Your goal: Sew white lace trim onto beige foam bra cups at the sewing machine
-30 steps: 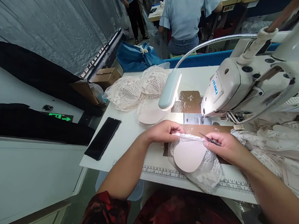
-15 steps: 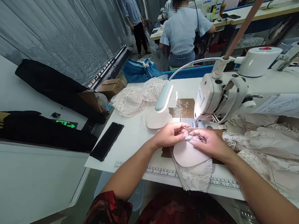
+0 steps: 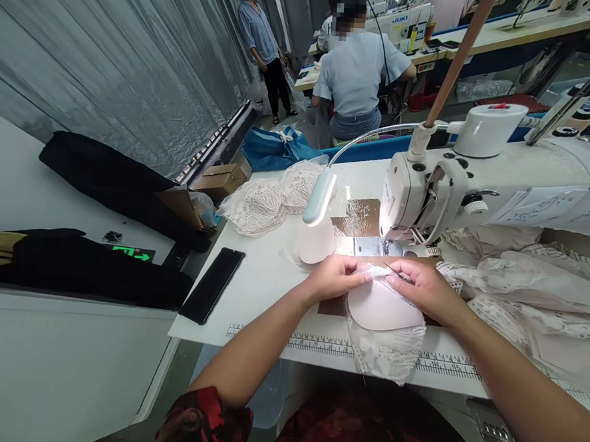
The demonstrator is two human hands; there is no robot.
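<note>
A pale pink padded cup (image 3: pixel 383 308) lies at the table's front, with white lace fabric (image 3: pixel 387 353) beneath it draping over the edge. My left hand (image 3: pixel 335 277) pinches the cup's gathered upper edge between thumb and fingers. On the other side, my right hand (image 3: pixel 421 287) is closed at the same edge, with a thin dark pointed tool (image 3: pixel 398 274) between its fingers; its exact kind is too small to tell. Both hands are just in front of the sewing machine's (image 3: pixel 401 194) needle area. Another pale cup (image 3: pixel 318 241) lies to the left, beneath the lamp.
A lamp (image 3: pixel 319 196) on a bent neck hangs over the table (image 3: pixel 261 279). A black phone (image 3: pixel 212 286) lies left. Lace cups (image 3: pixel 256 205) sit behind, and piled lace fabric (image 3: pixel 536 282) lies right. A co-worker (image 3: pixel 357 71) sits ahead; another person (image 3: pixel 261 39) stands farther back.
My hands have drawn slightly apart along the cup's edge, and the dark tool in my right hand shows more clearly. The whole view has shifted a little.
</note>
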